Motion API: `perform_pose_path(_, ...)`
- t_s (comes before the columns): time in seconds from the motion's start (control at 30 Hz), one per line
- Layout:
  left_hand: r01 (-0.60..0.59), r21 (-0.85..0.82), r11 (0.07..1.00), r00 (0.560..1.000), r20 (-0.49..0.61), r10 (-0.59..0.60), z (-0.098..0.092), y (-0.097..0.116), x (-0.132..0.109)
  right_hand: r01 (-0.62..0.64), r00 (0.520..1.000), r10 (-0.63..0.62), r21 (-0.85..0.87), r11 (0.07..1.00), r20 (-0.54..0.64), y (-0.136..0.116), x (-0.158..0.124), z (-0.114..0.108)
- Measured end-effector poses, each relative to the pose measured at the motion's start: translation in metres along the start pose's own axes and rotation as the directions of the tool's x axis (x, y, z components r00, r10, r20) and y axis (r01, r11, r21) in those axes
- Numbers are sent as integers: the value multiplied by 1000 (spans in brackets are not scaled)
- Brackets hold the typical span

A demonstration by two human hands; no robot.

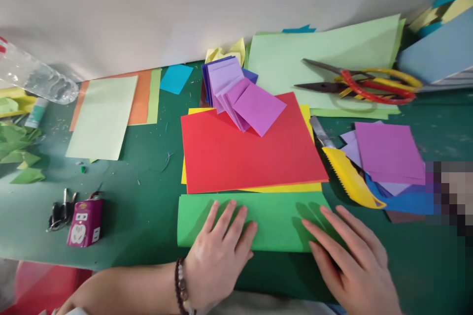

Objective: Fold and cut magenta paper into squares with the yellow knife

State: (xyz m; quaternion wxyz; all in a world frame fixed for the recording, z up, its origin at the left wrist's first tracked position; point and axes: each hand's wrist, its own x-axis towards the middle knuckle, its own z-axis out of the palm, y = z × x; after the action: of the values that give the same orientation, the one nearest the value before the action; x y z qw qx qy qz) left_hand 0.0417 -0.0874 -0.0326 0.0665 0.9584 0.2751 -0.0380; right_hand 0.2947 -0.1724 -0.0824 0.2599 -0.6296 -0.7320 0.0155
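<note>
A folded sheet of green paper [281, 221] lies along the near part of the table, its long fold toward me. My left hand [221, 251] rests on its left half with the fingers stretched out and slightly apart; a beaded bracelet [181, 285] circles that wrist. At the paper's right end is my right hand [351, 256], fingers extended and spread, the fingertips on or just over the edge. Just beyond the green paper, red paper [251, 157] lies on top of yellow paper [183, 172]. Fanned purple squares [258, 106] overlap the red sheet's far edge.
Scissors [354, 83] lie on pale green sheets [281, 59] at the back. A yellow utility knife [347, 177] is beside more purple squares [389, 150] on the right. Leftward are a plastic bottle [40, 76], pale paper [103, 118], a purple socket cube [84, 221] and keys [61, 214].
</note>
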Motion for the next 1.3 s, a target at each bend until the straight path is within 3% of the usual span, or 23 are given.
perform_pose_path(0.13, -41, -11, 999, 997, -72, 40, 8, -4, 3, 34, 998, -36, 36, 999, 52, 2, 3, 1)
perform_pose_path(0.37, -33, -64, 997, 995, -97, 27, 15, -3, -1, -17, 993, 7, 91, 996, 117, 4, 7, 1)
perform_pose_path(0.97, -26, -123, 992, 998, -56, 19, 15, -3, 1, -11, 986, -4, 88, 996, 165, 2, 13, -1)
perform_pose_path(1.3, -37, -110, 993, 999, -33, 33, 13, -5, 2, -8, 992, -2, 80, 997, 128, 4, 12, 0)
